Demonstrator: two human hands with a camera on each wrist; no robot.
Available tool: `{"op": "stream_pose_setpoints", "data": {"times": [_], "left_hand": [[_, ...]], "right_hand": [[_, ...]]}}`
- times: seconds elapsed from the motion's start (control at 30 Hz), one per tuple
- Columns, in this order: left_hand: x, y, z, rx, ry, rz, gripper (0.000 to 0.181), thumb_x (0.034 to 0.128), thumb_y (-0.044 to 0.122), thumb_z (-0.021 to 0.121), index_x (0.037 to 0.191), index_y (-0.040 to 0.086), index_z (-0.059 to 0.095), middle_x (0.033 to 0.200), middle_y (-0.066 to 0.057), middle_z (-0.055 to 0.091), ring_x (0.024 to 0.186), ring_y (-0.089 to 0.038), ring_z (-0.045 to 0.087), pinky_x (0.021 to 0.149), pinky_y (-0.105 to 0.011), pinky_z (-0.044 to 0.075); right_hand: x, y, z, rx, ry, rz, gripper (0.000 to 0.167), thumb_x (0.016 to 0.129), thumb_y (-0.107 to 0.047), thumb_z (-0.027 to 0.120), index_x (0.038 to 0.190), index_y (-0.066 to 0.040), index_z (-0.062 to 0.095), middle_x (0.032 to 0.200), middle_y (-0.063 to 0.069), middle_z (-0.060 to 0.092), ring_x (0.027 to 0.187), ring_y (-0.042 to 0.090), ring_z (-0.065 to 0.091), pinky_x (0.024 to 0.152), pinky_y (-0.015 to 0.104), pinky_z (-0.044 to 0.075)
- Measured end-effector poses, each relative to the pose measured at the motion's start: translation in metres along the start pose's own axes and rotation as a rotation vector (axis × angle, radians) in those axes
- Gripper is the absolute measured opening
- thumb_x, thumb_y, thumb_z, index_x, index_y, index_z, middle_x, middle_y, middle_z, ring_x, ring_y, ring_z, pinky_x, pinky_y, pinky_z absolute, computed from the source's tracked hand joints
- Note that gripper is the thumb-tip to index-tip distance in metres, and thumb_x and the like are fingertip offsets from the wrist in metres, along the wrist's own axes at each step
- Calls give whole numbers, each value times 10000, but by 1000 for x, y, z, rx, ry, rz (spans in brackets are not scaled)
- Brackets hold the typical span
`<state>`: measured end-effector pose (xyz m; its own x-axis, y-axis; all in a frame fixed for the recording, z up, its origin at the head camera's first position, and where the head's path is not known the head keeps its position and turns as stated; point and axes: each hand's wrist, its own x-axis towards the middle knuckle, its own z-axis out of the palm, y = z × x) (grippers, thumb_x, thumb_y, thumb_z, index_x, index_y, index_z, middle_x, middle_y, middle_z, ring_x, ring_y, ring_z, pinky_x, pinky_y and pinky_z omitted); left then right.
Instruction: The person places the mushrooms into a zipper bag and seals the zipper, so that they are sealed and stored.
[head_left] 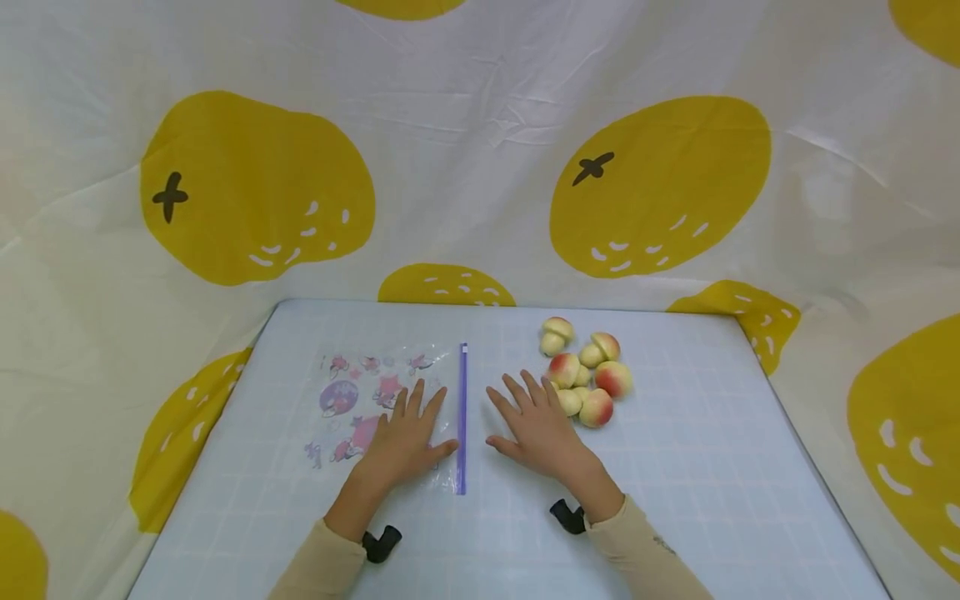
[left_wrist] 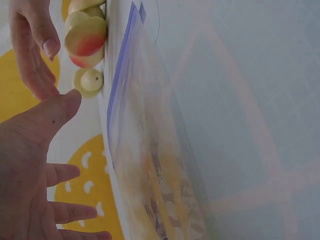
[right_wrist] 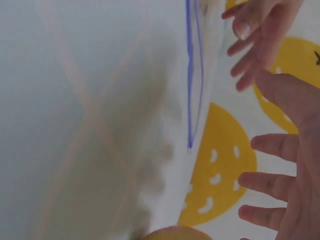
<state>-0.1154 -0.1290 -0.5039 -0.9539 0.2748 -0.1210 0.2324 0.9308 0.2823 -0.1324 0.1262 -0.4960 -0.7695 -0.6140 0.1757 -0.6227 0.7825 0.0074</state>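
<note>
A clear zip bag (head_left: 341,433) with pink and purple cartoon prints lies flat on the table, its purple slider strip (head_left: 462,417) toward the right. Over the bag my left hand (head_left: 405,442) is spread, fingers straight, holding nothing. My right hand (head_left: 540,429) is spread the same way, just left of a cluster of mushroom-shaped pieces (head_left: 614,379), cream with red and yellow caps. Its fingers hide part of the nearest piece. In the left wrist view the bag (left_wrist: 150,150) stands apart from the left thumb. The right wrist view shows the right hand (right_wrist: 295,165) above the table.
The table (head_left: 712,467) has a pale blue checked cover. Behind and beside it hangs a white cloth (head_left: 465,167) with large yellow fruit prints. Each wrist wears a black strap-like piece (head_left: 382,543). Several mushroom pieces lie close together, some touching.
</note>
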Motion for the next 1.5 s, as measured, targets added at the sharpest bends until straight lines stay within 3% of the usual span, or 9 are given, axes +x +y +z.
{"op": "stream_pose_setpoints", "data": {"times": [0.2, 0.37, 0.57, 0.93, 1.13, 1.37, 1.5], "left_hand": [[1, 2, 3, -46, -46, -21, 887, 902, 574, 661, 1595, 187, 266, 1606, -225, 243, 1428, -497, 254, 972, -758, 338], [2, 2, 8, -31, -50, -9, 867, 908, 572, 654, 1583, 166, 290, 1544, -220, 364, 1371, -494, 359, 948, -749, 376], [1, 4, 8, -28, -53, 14, 849, 918, 565, 645, 1580, 161, 300, 1515, -220, 398, 1361, -516, 357, 937, -765, 368], [9, 12, 11, 29, -97, -2, 847, 863, 677, 631, 1576, 352, 309, 1486, -283, 387, 1314, -567, 372, 860, -773, 416], [9, 18, 9, 26, -104, -7, 792, 874, 597, 685, 1541, 278, 403, 1458, -343, 362, 1296, -631, 340, 802, -786, 430], [11, 23, 9, 6, -123, -59, 671, 907, 343, 710, 1490, 149, 441, 1463, -332, 346, 1323, -622, 305, 828, -805, 398], [12, 24, 11, 16, -140, -85, 663, 908, 315, 716, 1486, 126, 452, 1472, -313, 325, 1339, -603, 287, 859, -806, 378]], "right_hand": [[5, -18, 7, -36, -94, -49, 619, 963, -534, 590, 1465, -180, 514, 1501, 149, 458, 1390, 429, 364, 1115, 600, 294], [7, -23, 13, -35, -146, -60, 570, 972, -483, 605, 1449, -180, 535, 1487, 147, 477, 1373, 416, 399, 1117, 530, 333], [9, -25, 17, -41, -202, -79, 538, 979, -432, 612, 1467, -224, 522, 1454, 144, 512, 1327, 395, 459, 1062, 526, 401], [12, -34, 17, -43, -246, -85, 474, 986, -360, 624, 1451, -330, 535, 1452, 174, 500, 1271, 411, 507, 994, 534, 458], [13, -38, 12, -48, -263, -65, 434, 997, -335, 604, 1428, -350, 553, 1451, 178, 499, 1263, 410, 514, 958, 530, 485], [12, -38, 11, -24, -263, -60, 458, 1007, -331, 589, 1460, -342, 524, 1459, 177, 493, 1270, 409, 507, 950, 517, 490], [12, -39, 11, -30, -279, -52, 466, 1006, -337, 591, 1466, -345, 517, 1464, 169, 489, 1277, 400, 502, 954, 511, 487]]}}
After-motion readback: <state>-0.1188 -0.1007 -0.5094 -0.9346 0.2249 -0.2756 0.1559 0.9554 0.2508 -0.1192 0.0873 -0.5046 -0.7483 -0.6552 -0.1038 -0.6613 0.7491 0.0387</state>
